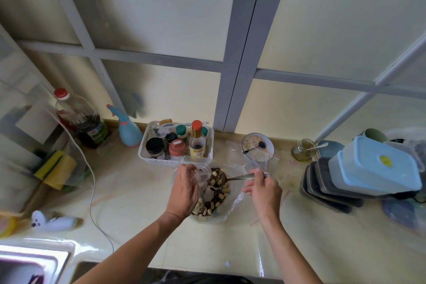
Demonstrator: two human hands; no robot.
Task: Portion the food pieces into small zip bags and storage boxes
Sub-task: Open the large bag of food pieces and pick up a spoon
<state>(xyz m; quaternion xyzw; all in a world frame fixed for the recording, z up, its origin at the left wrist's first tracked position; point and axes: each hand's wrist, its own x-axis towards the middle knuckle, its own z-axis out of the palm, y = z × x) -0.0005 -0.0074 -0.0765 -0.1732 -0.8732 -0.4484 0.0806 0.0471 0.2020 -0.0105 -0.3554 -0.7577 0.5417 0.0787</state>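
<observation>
Head view: left hand (184, 188) pinches a clear bag (202, 174); right hand (265, 188) grips a loaded spoon (232, 178).

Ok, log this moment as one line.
left hand holds zip bag open | right hand holds spoon loaded with nuts | over nut bag | counter

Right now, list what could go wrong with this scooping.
1. The metal spoon is heaped with pale peanut pieces; some could roll off before reaching the small clear zip bag.
2. The left hand holds that bag's limp mouth; it may sag and spill.
</observation>
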